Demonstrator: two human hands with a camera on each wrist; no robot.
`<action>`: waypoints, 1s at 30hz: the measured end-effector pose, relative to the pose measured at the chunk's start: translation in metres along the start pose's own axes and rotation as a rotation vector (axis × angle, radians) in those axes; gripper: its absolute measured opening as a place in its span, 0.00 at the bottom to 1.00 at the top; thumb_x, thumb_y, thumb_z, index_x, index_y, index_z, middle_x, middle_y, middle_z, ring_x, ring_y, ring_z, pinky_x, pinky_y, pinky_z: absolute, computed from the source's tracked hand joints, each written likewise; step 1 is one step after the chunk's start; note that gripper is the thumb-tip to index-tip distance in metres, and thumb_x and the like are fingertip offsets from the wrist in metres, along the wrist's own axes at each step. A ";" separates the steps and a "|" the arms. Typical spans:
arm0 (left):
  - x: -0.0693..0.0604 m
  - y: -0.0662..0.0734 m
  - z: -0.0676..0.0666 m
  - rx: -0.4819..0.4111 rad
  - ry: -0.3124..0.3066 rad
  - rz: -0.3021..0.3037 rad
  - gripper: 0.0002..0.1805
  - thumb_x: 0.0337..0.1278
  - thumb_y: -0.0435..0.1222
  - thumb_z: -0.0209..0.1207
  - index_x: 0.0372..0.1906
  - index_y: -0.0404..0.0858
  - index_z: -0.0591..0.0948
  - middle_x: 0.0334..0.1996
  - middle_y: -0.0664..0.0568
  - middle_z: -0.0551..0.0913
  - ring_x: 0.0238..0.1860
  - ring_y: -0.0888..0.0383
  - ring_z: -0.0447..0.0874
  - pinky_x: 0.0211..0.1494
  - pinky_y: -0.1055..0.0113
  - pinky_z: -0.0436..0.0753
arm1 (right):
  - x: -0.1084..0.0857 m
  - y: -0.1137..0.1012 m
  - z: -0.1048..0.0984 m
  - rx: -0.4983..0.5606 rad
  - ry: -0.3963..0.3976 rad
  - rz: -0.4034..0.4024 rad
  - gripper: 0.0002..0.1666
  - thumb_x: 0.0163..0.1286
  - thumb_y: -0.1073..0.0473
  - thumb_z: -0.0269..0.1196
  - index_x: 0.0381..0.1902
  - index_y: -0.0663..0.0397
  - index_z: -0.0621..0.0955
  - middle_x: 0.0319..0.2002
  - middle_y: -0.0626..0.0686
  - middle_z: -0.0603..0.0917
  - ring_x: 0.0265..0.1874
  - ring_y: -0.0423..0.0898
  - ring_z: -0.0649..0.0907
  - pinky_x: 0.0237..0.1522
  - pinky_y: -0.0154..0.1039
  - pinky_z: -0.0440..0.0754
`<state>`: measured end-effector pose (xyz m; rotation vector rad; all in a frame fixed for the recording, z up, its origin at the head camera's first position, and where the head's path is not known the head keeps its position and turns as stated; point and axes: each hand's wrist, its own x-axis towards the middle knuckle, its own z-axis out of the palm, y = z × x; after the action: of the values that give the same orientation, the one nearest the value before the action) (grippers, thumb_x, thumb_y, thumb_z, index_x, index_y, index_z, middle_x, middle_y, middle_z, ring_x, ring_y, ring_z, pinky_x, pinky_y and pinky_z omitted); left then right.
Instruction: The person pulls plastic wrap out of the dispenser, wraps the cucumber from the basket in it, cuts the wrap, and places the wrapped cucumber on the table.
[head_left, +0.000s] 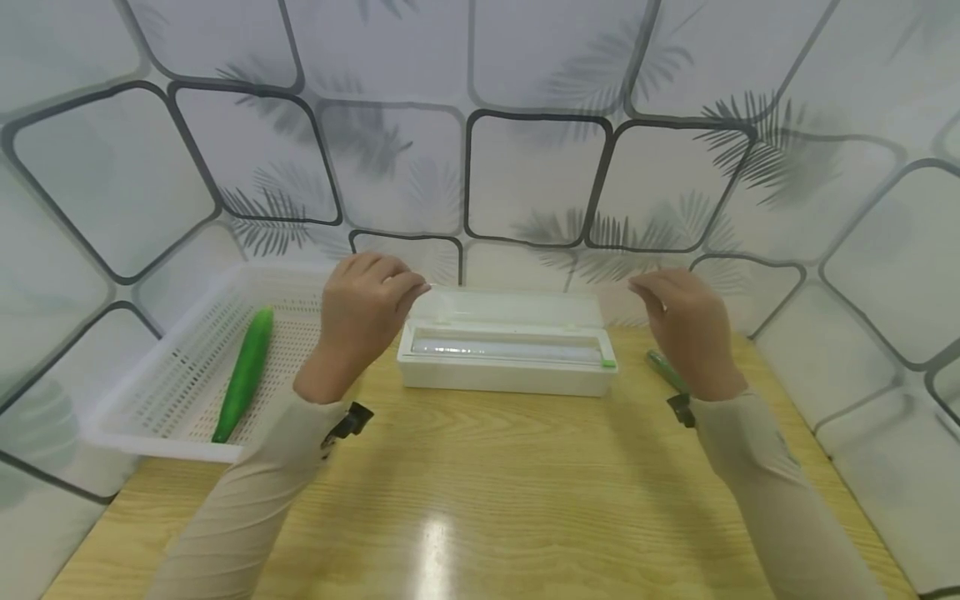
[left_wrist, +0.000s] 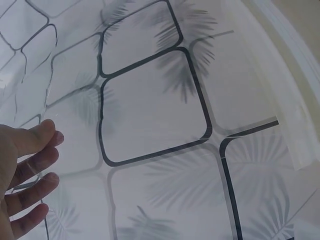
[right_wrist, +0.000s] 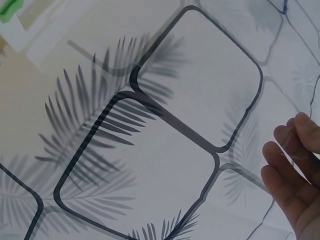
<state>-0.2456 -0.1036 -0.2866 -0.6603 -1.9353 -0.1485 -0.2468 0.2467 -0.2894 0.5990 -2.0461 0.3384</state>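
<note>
As wall [head_left: 536, 167] shows thru, film [left_wrist: 150, 120] looks clear, rippled nr L hand [head_left: 366, 304].

Wood-grain table [head_left: 465, 475] with white basket [head_left: 180, 450], white box [head_left: 502, 379], partly hidden green item [head_left: 665, 371]

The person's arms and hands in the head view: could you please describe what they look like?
The left sleeve and right sleeve are long and light beige, reaching the wrists. A small black device sits at each cuff. The left hand and right hand are ungloved.
</note>
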 end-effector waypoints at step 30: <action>-0.137 0.058 -0.017 -0.371 -0.773 0.511 0.11 0.37 0.43 0.69 0.16 0.49 0.78 0.15 0.65 0.74 0.16 0.72 0.66 0.21 0.83 0.67 | -0.128 -0.044 -0.034 0.318 -0.794 -0.409 0.13 0.49 0.66 0.70 0.18 0.45 0.77 0.18 0.37 0.71 0.19 0.26 0.62 0.19 0.19 0.63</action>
<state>-0.1600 -0.1129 -0.4091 -1.6183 -2.3992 0.0916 -0.1432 0.2612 -0.3817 1.5088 -2.5412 0.1920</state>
